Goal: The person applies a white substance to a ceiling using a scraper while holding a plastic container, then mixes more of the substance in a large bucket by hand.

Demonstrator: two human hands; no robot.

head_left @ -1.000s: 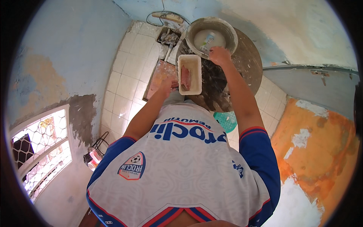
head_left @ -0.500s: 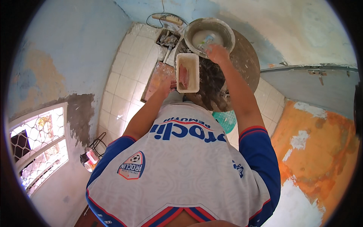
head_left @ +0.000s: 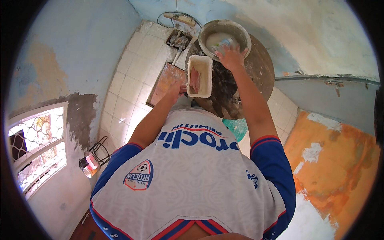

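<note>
My right hand [head_left: 231,56] is over the near rim of a round grey basin [head_left: 206,30], its fingers apart around a clear bottle or packet with blue and green markings [head_left: 224,42] lying in cloudy liquid; whether they touch it is unclear. My left hand [head_left: 178,89] has curled fingers just left of an off-white rectangular tub [head_left: 206,68]; what they hold, if anything, is hidden. A reddish object [head_left: 195,78] lies in the tub. Basin and tub are on a round, stained dark tabletop [head_left: 258,80], and a spattered reddish board [head_left: 162,84] is beside my left hand.
A recess with pipes [head_left: 178,40] is set in the white tiled floor [head_left: 128,72], below a coiled cable [head_left: 168,22]. A green item [head_left: 236,128] shows under the table. A grilled window [head_left: 36,148] and a stool with tins [head_left: 92,164] are at left; a patched orange wall [head_left: 328,168] is at right.
My right hand has moved further into the basin, and its fingers have spread over the item in the liquid. My left hand stays beside the tub. The view has shifted slightly.
</note>
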